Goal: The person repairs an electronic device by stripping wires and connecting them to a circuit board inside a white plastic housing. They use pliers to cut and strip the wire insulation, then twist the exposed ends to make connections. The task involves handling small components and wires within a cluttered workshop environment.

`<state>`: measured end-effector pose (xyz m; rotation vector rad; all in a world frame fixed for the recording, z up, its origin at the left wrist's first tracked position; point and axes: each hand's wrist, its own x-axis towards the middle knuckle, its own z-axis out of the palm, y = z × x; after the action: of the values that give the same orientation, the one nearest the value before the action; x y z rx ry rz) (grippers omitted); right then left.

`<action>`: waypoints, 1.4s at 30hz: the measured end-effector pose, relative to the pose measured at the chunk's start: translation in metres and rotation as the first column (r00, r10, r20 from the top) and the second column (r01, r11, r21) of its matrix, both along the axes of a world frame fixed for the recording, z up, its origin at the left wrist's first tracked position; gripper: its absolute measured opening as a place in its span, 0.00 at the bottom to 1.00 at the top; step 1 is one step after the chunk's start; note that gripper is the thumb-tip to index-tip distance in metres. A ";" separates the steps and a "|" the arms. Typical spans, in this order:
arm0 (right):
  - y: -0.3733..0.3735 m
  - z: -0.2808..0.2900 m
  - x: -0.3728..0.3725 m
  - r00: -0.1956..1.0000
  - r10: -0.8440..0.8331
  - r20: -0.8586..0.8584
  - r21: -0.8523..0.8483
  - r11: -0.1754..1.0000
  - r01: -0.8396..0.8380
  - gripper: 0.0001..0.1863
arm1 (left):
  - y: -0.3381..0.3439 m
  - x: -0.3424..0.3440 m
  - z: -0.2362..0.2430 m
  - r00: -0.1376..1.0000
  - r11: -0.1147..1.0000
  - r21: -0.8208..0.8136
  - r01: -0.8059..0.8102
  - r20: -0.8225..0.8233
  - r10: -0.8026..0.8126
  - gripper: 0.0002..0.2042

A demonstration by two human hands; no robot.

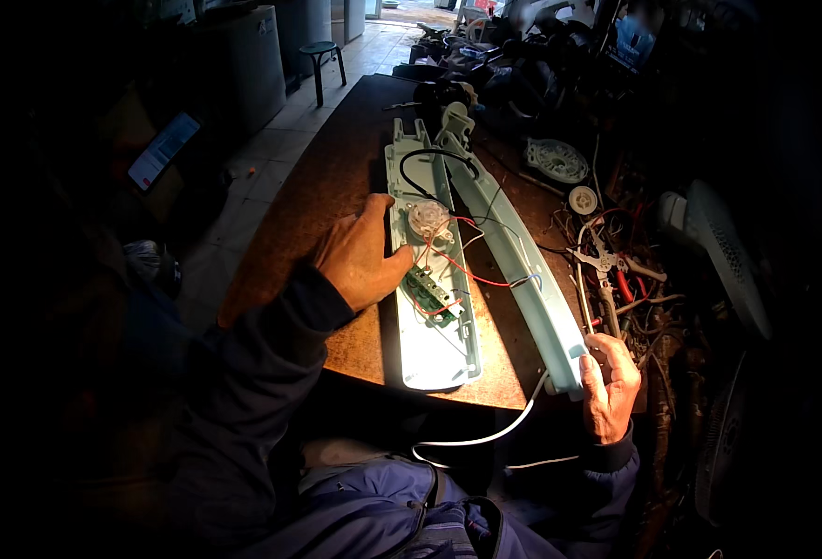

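Two long, pale green plastic housing halves lie side by side on the table, their hollow insides up. My left hand (pixel 360 256) grips the left edge of the left housing half (pixel 434 354); its thumb lies near a green circuit board (pixel 434 293), and its other fingers are partly hidden. Above the board sits a round, clear-cased part (pixel 428 220). Red, white and blue wires run from there to the right housing half (pixel 536 303). My right hand (pixel 611 387) holds that half's near end between thumb and fingers. A black cable (pixel 420 154) loops across the far part.
A white cord (pixel 471 441) hangs off the brown table's (pixel 355 345) near edge. To the right lie red-handled pliers (pixel 623 279), a white round cap (pixel 582 199), a round grille-like part (pixel 557 160) and tangled wires. A stool (pixel 319 51) stands on the tiled floor beyond.
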<state>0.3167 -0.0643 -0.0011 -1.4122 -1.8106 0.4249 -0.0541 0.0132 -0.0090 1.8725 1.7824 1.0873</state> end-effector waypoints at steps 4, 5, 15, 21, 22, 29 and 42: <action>0.003 -0.010 0.003 0.989 0.044 -0.144 -0.029 0.998 -0.049 0.16 | 0.001 0.000 -0.001 0.999 0.996 -0.080 0.025 0.038 -0.022 0.32; 0.003 -0.011 0.001 0.973 0.052 -0.223 -0.062 0.996 -0.068 0.16 | 0.002 0.000 -0.001 0.999 0.995 -0.093 0.028 0.046 -0.024 0.32; 0.001 -0.016 0.005 0.916 0.048 -0.399 -0.298 0.938 -0.179 0.18 | 0.003 -0.018 0.000 0.977 0.991 -0.131 -0.010 0.209 0.037 0.29; -0.015 -0.007 -0.062 0.895 0.242 -0.375 -0.085 0.952 -0.293 0.18 | 0.007 -0.059 0.011 0.923 0.984 -0.167 0.064 0.386 0.006 0.27; -0.015 -0.007 -0.074 0.900 0.321 -0.294 0.018 0.943 -0.331 0.19 | 0.009 -0.073 0.005 0.931 0.985 -0.161 0.056 0.366 0.007 0.25; -0.023 -0.010 -0.118 0.797 0.475 -0.372 0.118 0.876 -0.468 0.21 | 0.021 -0.120 -0.018 0.957 0.995 -0.075 -0.065 0.277 0.084 0.20; 0.062 -0.016 0.014 0.727 -0.355 0.588 0.400 0.909 0.121 0.17 | 0.020 -0.104 -0.024 0.974 0.987 -0.060 -0.151 0.160 0.158 0.20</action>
<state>0.3308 -0.0020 -0.0168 -1.6317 -2.0472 -0.5822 -0.1579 0.0328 -0.0330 1.5888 1.8655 1.2045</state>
